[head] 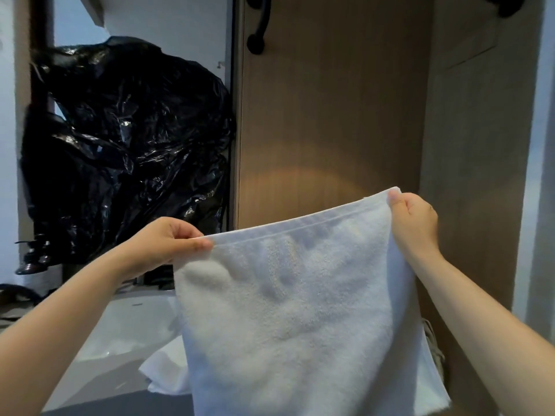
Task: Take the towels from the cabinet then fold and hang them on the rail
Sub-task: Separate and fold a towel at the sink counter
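Observation:
A white towel hangs stretched in front of me, its top hem slanting up to the right. My left hand pinches the towel's upper left corner. My right hand pinches the upper right corner, held higher than the left. The towel's lower part drops out of view at the bottom. More white cloth lies below it to the left. A black bar is fixed at the top of the wooden door; I cannot tell if it is the rail.
A wooden door fills the middle behind the towel. A bulging black plastic bag sits in the open space at left. A white surface lies low at left. A pale wall edge runs down the right.

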`<state>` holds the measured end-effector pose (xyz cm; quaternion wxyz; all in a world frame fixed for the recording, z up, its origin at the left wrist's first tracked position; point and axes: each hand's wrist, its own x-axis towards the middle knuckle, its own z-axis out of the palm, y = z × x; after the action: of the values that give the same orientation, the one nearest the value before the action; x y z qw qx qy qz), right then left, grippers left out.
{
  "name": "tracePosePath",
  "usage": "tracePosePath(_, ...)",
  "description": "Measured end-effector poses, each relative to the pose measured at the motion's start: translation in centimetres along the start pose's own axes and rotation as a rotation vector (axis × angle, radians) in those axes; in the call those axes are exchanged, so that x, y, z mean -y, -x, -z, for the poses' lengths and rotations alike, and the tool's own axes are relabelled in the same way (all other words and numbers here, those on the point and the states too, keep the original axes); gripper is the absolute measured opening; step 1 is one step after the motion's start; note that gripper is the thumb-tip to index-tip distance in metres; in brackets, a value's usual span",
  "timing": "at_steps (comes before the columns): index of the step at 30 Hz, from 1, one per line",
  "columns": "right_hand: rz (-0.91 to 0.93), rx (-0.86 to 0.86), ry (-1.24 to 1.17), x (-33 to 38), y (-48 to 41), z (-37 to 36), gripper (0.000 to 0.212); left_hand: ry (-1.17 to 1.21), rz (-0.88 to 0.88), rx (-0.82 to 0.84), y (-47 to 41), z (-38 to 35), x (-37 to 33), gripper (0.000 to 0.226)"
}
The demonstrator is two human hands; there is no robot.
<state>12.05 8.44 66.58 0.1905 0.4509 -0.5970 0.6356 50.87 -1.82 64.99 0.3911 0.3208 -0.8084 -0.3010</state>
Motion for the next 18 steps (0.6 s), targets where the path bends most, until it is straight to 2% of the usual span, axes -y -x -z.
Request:
tracePosePath(6,-0.010,0.017,0.030,-0.4,0.1,0.2,0.052,0.125,-0.003,-0.038,0.0,0.6,0.5,0.025)
tracePosePath(10,-0.069,0.043,-0.001,-0.8,0.4,-0.5,0.051,-0.143,0.025,-0.065,-0.4,0.6,2.3,0.020)
tracePosePath(12,-0.091,0.050,-0.016,-1.1,0.8,-1.1,0.050,-0.325,0.028,-0.155,-1.0,0.1,3.4,0.024)
tracePosePath(14,-0.094,0.062,-0.025,-1.3,1.1,-1.8,0.050,-0.374,0.002,-0.291,-1.6,-0.5,4.3,0.029)
tracePosePath(18,-0.045,0.107,-0.028,-2.1,1.1,-2.5,0.054,-0.156,0.032,-0.507,-3.1,-1.2,5.4,0.030)
